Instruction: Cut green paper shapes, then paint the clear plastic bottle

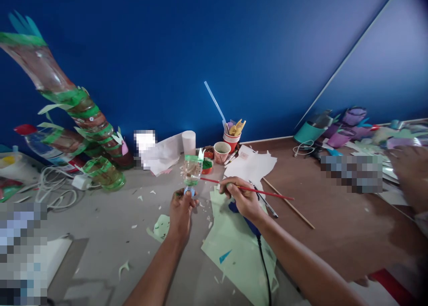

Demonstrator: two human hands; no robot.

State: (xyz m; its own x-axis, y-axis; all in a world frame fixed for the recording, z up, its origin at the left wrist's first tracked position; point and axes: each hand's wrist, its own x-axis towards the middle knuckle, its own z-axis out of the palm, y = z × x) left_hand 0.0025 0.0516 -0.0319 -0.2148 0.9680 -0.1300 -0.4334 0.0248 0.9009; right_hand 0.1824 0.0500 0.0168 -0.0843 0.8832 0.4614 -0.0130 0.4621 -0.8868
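My left hand (180,217) grips the blue cap (189,190) of a small clear plastic bottle piece (193,167), held cap down. Green and brown paint marks the plastic, and a pale paper leaf (201,154) sticks up at its rim. Between the fingers of my right hand (243,198) is a red-handled paintbrush (274,194); its tip meets the lower side of the bottle piece. Just behind stand a tub of green paint (207,164) and a tub of brown paint (209,152). A blue tool (251,226) with a black cord lies partly hidden under my right hand.
Painted bottles joined into a leaning trunk (95,121) stand left, near a white cable (63,194). A paper cup (222,153) and stacked cups with plastic cutlery (232,141) are behind. Green paper (234,261) and a wooden stick (294,208) lie right; another person's hand (409,172) shows far right.
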